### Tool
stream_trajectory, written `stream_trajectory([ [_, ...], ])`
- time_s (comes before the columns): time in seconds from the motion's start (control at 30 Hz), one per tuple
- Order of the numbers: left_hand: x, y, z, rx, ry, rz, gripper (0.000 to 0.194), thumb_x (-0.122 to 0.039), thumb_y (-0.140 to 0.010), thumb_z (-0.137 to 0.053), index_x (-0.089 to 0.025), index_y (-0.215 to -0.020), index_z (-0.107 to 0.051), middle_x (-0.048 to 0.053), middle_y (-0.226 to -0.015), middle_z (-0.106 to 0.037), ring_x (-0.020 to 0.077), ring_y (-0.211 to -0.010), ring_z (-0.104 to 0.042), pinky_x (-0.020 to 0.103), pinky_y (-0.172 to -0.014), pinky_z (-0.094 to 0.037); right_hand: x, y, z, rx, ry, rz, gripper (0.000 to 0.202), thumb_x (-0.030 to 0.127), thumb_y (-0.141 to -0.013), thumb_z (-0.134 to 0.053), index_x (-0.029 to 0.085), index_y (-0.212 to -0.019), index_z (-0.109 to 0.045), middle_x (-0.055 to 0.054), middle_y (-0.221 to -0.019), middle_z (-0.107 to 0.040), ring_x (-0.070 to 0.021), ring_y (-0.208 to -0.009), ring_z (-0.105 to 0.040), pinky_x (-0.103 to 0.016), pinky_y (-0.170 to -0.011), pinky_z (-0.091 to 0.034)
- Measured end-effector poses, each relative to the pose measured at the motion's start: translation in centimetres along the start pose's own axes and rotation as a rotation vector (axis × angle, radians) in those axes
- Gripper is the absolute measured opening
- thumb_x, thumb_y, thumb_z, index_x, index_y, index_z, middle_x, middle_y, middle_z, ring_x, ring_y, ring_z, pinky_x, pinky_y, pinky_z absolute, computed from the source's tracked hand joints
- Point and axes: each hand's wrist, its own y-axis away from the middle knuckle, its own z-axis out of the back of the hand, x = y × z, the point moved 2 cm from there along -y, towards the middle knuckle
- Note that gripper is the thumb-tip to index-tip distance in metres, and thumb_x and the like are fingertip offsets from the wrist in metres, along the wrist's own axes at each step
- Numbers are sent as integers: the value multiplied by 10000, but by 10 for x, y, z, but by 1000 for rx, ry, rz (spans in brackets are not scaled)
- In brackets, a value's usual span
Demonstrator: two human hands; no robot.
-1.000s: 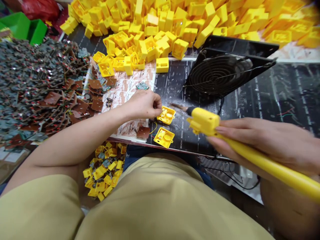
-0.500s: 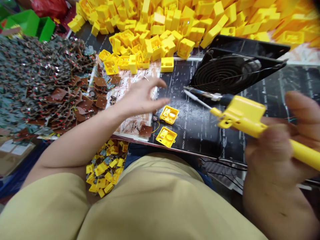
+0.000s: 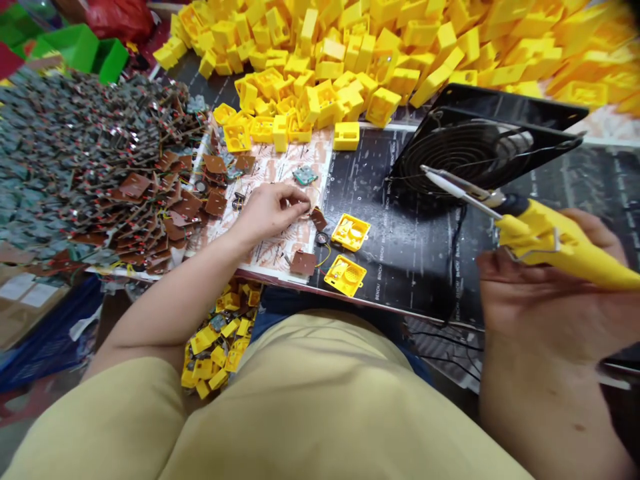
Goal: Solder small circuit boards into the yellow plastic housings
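Observation:
My left hand is closed in a pinch, with its fingertips at the corner of a small brown circuit board, which looks tilted; the exact contact is too small to make out. A small round speaker lies just below that board. Two open yellow plastic housings sit to the right, one behind the other, with parts inside. Another brown board lies by the nearer housing, a yellow wire beside it. My right hand grips a yellow soldering gun, its tip raised in front of the black fan.
A black fan with a wire guard stands tilted on the bench. Yellow housings are heaped along the back. Circuit boards pile up at left, near green bins. A green board lies beyond my left hand.
My left hand, spread above the bench before, has come down and closed at the small brown board. My right hand has turned the soldering gun and shifted its tip to the right.

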Motion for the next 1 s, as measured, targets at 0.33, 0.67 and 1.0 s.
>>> stream_trajectory([
  [0.33,-33,1,-3,92,24,-389,136,-238,-820,-600,-173,-813,-720,17,-762,-724,136,-726,-641,284,-738,-482,9,9,-10,-85,50,-136,583,705,-500,-785,191,-772,-749,-27,-586,-622,-152,-392,-540,-256,-296,-425],
  [0.67,-60,-1,-19,233,-619,-492,241,-203,-856,-480,-215,-742,-693,34,-733,-691,232,-893,-593,463,-949,-360,36,29,6,375,622,389,371,305,-776,-756,352,-1137,-687,27,-863,-726,-131,-619,-647,-236,-535,-533],
  [1.0,-68,-16,-18,379,-638,-419,158,-208,-785,-542,-230,-722,-686,25,-650,-649,198,-786,-529,464,-976,-291,35,32,1,577,682,685,438,216,-761,-770,275,-1178,-649,4,-919,-730,-153,-703,-696,-226,-579,-569],
])
